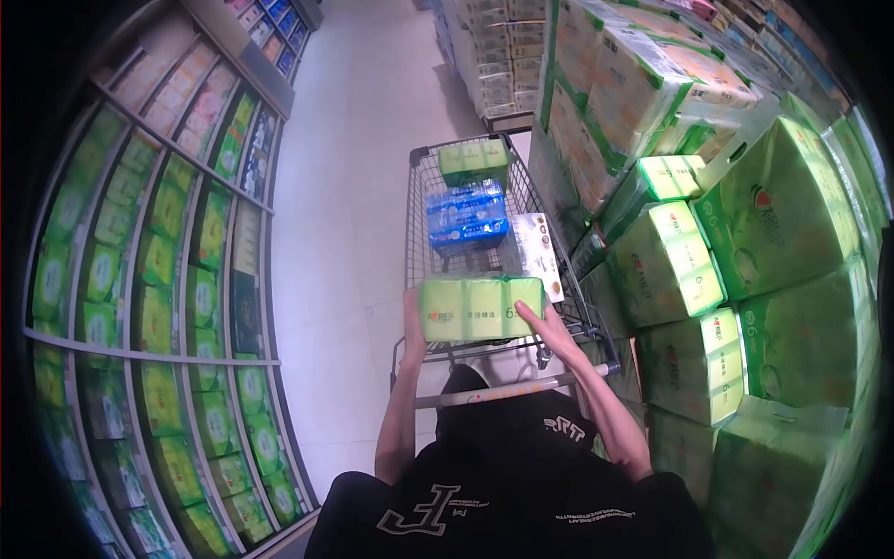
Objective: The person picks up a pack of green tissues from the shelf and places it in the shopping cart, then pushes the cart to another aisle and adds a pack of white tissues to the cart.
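A green multi-pack of tissues point(477, 307) is held level between my two hands, over the near end of a wire shopping cart point(418, 210). My left hand point(413, 321) presses on its left end, with the fingers partly hidden. My right hand point(548, 328) grips the right end, thumb on the top face. Inside the cart, beyond the held pack, are a blue plastic-wrapped pack point(466, 216), another green tissue pack point(473, 160) at the far end, and a white box point(537, 252) along the right side. The cart's handle bar point(507, 386) runs just in front of my body.
Tall shelves point(154, 349) of green packs line the left side. Close on the right rises a stack of large green tissue packs point(782, 214), with wrapped bales point(633, 84) behind it. A pale floor aisle point(345, 121) runs ahead, left of the cart.
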Motion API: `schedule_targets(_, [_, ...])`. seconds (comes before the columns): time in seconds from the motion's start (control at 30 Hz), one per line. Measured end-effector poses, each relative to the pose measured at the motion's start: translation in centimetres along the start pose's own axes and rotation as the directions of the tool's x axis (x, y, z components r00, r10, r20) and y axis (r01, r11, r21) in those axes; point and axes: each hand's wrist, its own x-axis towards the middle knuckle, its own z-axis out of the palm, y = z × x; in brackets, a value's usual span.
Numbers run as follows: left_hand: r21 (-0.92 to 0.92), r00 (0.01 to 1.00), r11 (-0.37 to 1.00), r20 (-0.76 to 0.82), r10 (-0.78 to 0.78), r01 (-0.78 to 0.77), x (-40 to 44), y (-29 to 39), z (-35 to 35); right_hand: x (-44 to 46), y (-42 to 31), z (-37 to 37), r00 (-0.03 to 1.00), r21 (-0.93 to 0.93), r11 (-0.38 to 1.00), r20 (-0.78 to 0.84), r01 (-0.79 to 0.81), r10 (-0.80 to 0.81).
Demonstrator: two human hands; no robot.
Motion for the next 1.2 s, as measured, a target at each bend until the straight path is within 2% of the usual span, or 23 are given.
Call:
schedule_targets(0.03, [0.002, 1.000, 1.000, 0.001, -0.021, 0.021, 0.3, -1.9, -0.8, 0.6, -0.1, 0.0, 0.999, -0.025, 0.999, 0.022, -0.035, 0.036])
schedule_targets(0.1, [0.254, 0.995, 0.963, 0.002, -0.100, 0.096, 0.3, -4.5, -2.2, 2.1, 0.4, 0.1, 0.992, -0.088, 0.991, 0.065, -0.102, 0.107])
schedule_targets(0.13, [0.172, 0.962, 0.947, -0.010, -0.272, 0.270, 0.4, -5.2, -2.4, 2.7, 0.9, 0.2, 0.988, -0.135, 0.983, 0.073, -0.124, 0.135])
schedule_targets(0.17, [0.170, 0.957, 0.943, -0.009, -0.289, 0.286, 0.4, -5.9, -2.4, 3.4, 1.4, 0.3, 0.984, -0.181, 0.973, 0.080, -0.142, 0.159])
schedule_targets(0.2, [0.011, 0.901, 0.903, 0.058, -0.430, 0.430, 0.2, -5.8, -2.1, 4.2, 2.5, 0.5, 0.982, -0.182, 0.971, 0.078, -0.158, 0.174])
schedule_targets(0.23, [-0.133, 0.824, 0.815, 0.146, -0.547, 0.564, 0.2, -6.3, -2.0, 5.2, 3.9, 0.9, 0.986, -0.291, 0.951, 0.096, -0.101, 0.134])
schedule_targets(0.27, [-0.131, 0.795, 0.786, 0.160, -0.585, 0.604, 0.2, -7.5, -2.3, 5.9, 5.3, 1.1, 0.989, -0.394, 0.918, 0.117, -0.041, 0.094])
schedule_targets(0.3, [-0.124, 0.787, 0.779, 0.167, -0.594, 0.614, 0.3, -8.6, -2.3, 6.1, 5.2, 1.1, 0.988, -0.390, 0.919, 0.109, -0.055, 0.106])
schedule_targets(0.37, [-0.121, 0.845, 0.849, 0.243, -0.477, 0.514, 0.4, -10.3, -2.1, 6.6, 4.4, 1.5, 0.950, -0.466, 0.867, 0.145, -0.180, 0.275])
schedule_targets(0.43, [-0.138, 0.811, 0.816, 0.289, -0.508, 0.561, 1.3, -10.4, -1.9, 7.6, 5.9, 2.1, 0.953, -0.462, 0.864, 0.110, -0.202, 0.281])
schedule_targets(0.5, [0.193, 0.820, 0.854, 0.243, -0.518, 0.482, 1.6, -9.5, -1.6, 9.0, 8.1, 2.8, 0.956, -0.488, 0.851, 0.102, -0.193, 0.275])
schedule_targets(0.57, [0.132, 0.815, 0.844, 0.218, -0.537, 0.520, 2.1, -10.1, -1.1, 11.5, 13.2, 4.0, 0.956, -0.505, 0.845, 0.120, -0.173, 0.267])
schedule_targets(0.63, [0.090, 0.830, 0.848, 0.172, -0.530, 0.523, 2.4, -13.0, -1.3, 11.9, 14.2, 4.8, 0.941, -0.689, 0.685, 0.014, -0.236, 0.339])
schedule_targets(0.7, [0.075, 0.831, 0.841, 0.134, -0.540, 0.535, 2.3, -17.0, -2.3, 11.9, 14.0, 4.9, 0.913, -0.698, 0.659, 0.019, -0.280, 0.407])
schedule_targets(0.77, [0.281, 0.866, 0.866, 0.172, -0.470, 0.414, 2.0, -21.0, -3.4, 11.5, 13.9, 4.7, 0.882, -0.724, 0.640, 0.095, -0.257, 0.462])
schedule_targets(0.8, [0.316, 0.864, 0.838, 0.093, -0.495, 0.445, 1.6, -20.4, -2.8, 11.2, 13.8, 4.7, 0.890, -0.714, 0.655, 0.103, -0.245, 0.445])
schedule_targets(0.83, [0.286, 0.843, 0.825, 0.095, -0.530, 0.487, 1.5, -21.2, -2.6, 11.4, 15.3, 5.2, 0.881, -0.735, 0.616, 0.056, -0.283, 0.470])
schedule_targets(0.87, [0.259, 0.818, 0.810, 0.107, -0.565, 0.526, 1.6, -22.9, -2.8, 11.4, 15.4, 4.9, 0.851, -0.754, 0.611, 0.138, -0.241, 0.507])
schedule_targets(0.9, [0.303, 0.832, 0.825, 0.146, -0.535, 0.477, 1.8, -25.0, -3.2, 11.4, 15.5, 4.6, 0.813, -0.766, 0.610, 0.216, -0.202, 0.541])
schedule_targets(0.93, [0.235, 0.816, 0.836, 0.205, -0.540, 0.495, 1.6, -21.2, -1.7, 11.3, 16.7, 4.9, 0.838, -0.772, 0.606, 0.193, -0.191, 0.510])
schedule_targets(0.97, [0.255, 0.802, 0.811, 0.170, -0.573, 0.526, 1.8, -22.9, -2.2, 11.0, 17.4, 5.2, 0.860, -0.779, 0.601, 0.172, -0.179, 0.480])
schedule_targets(1.07, [0.348, 0.777, 0.789, 0.214, -0.592, 0.506, 1.5, -18.0, -1.3, 11.1, 17.6, 5.0, 0.896, -0.761, 0.631, 0.164, -0.150, 0.412])
schedule_targets(1.2, [0.353, 0.742, 0.826, 0.375, -0.556, 0.440, 2.6, -18.4, -3.4, 10.8, 14.3, 3.6, 0.834, -0.750, 0.646, 0.261, -0.141, 0.486])
